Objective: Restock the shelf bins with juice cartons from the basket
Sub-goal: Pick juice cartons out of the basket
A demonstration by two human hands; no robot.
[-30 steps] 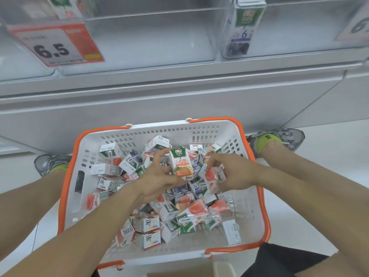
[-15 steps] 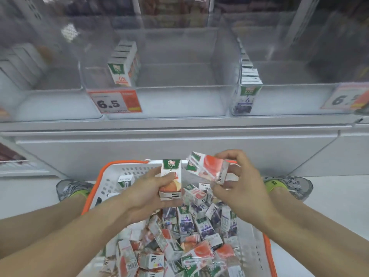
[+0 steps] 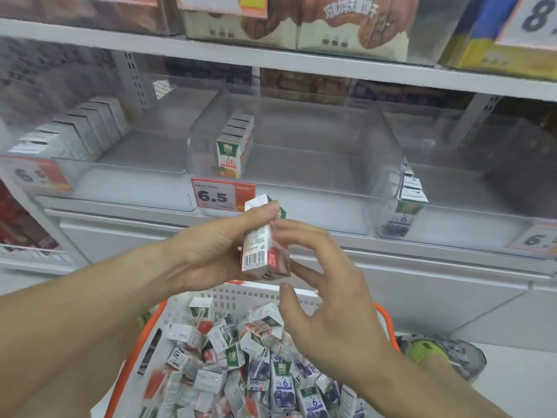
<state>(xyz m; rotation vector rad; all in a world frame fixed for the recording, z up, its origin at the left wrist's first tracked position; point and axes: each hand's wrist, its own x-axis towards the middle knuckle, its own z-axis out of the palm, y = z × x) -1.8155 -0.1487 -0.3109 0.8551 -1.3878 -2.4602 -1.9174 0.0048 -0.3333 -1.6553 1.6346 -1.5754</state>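
My left hand [image 3: 211, 251] grips upright juice cartons [image 3: 259, 245] in front of the shelf's lower edge, thumb across the top one. My right hand [image 3: 325, 300] is beside them with fingers spread, its index fingertip touching the cartons' right side. Below lies the white basket with an orange rim [image 3: 144, 336], heaped with several small cartons [image 3: 238, 357], red, green and purple ones. Straight ahead a clear middle shelf bin [image 3: 301, 164] holds one row of orange juice cartons [image 3: 233, 149] at its left side.
A 6.5 price tag [image 3: 223, 194] hangs under the middle bin. The right bin holds a row of purple cartons [image 3: 405, 212]; the left bin [image 3: 75, 137] holds a row of pale cartons. Boxed goods fill the shelf above [image 3: 331, 22]. My shoe [image 3: 446, 354] rests right of the basket.
Both hands rose out of the basket with a carton each. The right hand's carton now sits against the one in the left hand, and the right fingers have spread. The view tilted up.
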